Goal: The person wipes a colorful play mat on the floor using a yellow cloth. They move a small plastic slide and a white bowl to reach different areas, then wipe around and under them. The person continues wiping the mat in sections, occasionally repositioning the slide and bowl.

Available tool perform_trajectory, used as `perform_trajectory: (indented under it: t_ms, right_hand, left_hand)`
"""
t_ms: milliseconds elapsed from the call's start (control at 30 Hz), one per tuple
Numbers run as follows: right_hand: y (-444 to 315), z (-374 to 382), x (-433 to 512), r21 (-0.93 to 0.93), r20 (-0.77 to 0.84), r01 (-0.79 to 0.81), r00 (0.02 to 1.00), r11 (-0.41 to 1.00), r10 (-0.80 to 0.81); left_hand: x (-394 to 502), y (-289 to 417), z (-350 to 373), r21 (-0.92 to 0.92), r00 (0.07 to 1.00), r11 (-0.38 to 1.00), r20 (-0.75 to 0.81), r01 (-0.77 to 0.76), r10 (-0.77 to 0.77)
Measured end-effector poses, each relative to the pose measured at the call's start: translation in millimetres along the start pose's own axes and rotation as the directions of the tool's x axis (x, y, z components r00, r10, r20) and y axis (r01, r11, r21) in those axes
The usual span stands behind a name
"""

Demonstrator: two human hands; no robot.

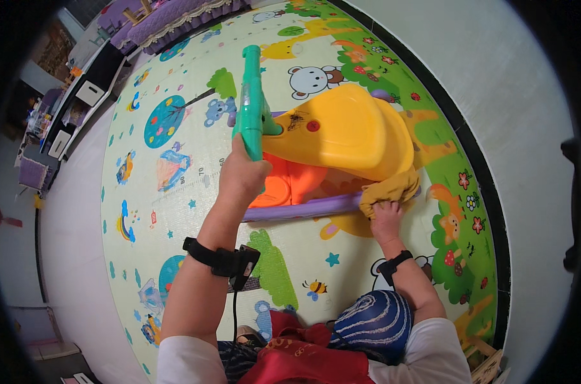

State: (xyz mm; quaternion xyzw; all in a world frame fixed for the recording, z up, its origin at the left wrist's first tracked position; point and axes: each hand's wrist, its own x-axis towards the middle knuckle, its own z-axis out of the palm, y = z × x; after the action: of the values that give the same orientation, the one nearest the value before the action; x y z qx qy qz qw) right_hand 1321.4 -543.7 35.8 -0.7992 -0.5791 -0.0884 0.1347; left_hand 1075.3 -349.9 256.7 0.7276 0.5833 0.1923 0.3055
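Note:
A plastic ride-on rocking toy stands before me, with a yellow seat (341, 129), orange footrests (276, 185) and purple side rails (309, 207). Its green handlebar (252, 103) rises at the front. My left hand (245, 170) is closed around the near end of that handlebar. In my right hand (387, 222) is a mustard-yellow cloth (391, 189), pressed against the rear of the toy where the near purple rail meets the underside of the seat. Dark scribbles and a red round cap show on the seat top.
A printed play mat (290, 259) lies under the toy and me. Its right side runs along a black baseboard (499, 230) and a pale wall. A purple quilted sofa (175, 24) stands at the upper left, a low black-and-white cabinet (90, 93) at the left, wooden furniture (485, 360) at lower right.

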Motion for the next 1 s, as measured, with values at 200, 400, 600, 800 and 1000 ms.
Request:
perform_trajectory:
  t_ms: [200,400,600,800,1000]
  right_hand:
    - [-78.0,38.0,12.2,0.263,0.085,0.37,0.911,0.891,-0.403]
    - [-234.4,60.6,46.6,0.675,0.126,0.293,0.858,0.677,-0.498]
    - [-324.2,78.8,108.1,0.881,0.227,0.076,0.798,0.467,-0.558]
    - [-250.2,84.2,102.8,0.723,0.406,0.043,0.781,0.689,-0.475]
    - [-164.6,75.3,51.8,0.742,0.338,0.271,0.638,0.613,-0.692]
  left_hand:
    - [-1.8,3.2,-1.8,0.035,0.998,0.998,0.026,0.048,-0.049]
    - [-5.4,4.9,-5.4,0.086,0.994,0.991,-0.009,0.105,-0.105]
    - [-4.5,0.5,-1.9,0.006,0.999,1.0,-0.052,0.0,0.0]
    - [-2.5,-10.5,-2.2,-0.052,0.996,0.998,-0.088,0.023,-0.027]
    - [1.0,-15.6,-5.9,-0.135,0.998,0.99,-0.045,0.044,-0.051]
